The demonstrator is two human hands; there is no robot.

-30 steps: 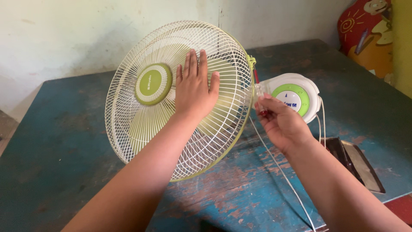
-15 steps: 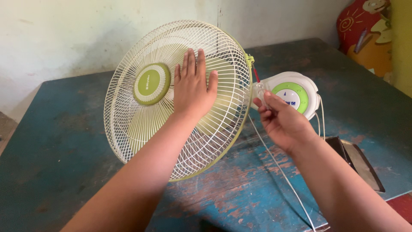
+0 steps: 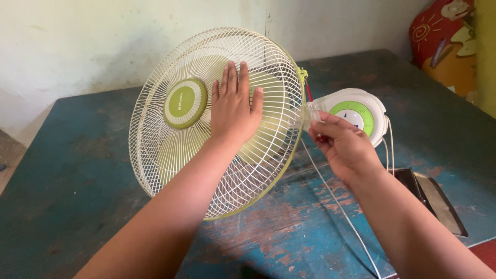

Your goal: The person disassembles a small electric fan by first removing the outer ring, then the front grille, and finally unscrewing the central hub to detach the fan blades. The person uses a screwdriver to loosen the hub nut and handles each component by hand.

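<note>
1. My left hand (image 3: 233,111) lies flat, fingers spread, on the fan grille (image 3: 170,155).
2. My right hand (image 3: 343,144) pinches closed at the fan neck beside its white-green base (image 3: 361,111).
3. The fan lies tilted on the blue table (image 3: 72,175).

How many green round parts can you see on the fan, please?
2: the green hub disc at the middle of the fan grille, beside the left hand; the green ring on the white base, above the right hand.

Worn blue table (image 3: 72,170) w/ dark flat object (image 3: 436,199); painted board (image 3: 444,46) at wall.
</note>
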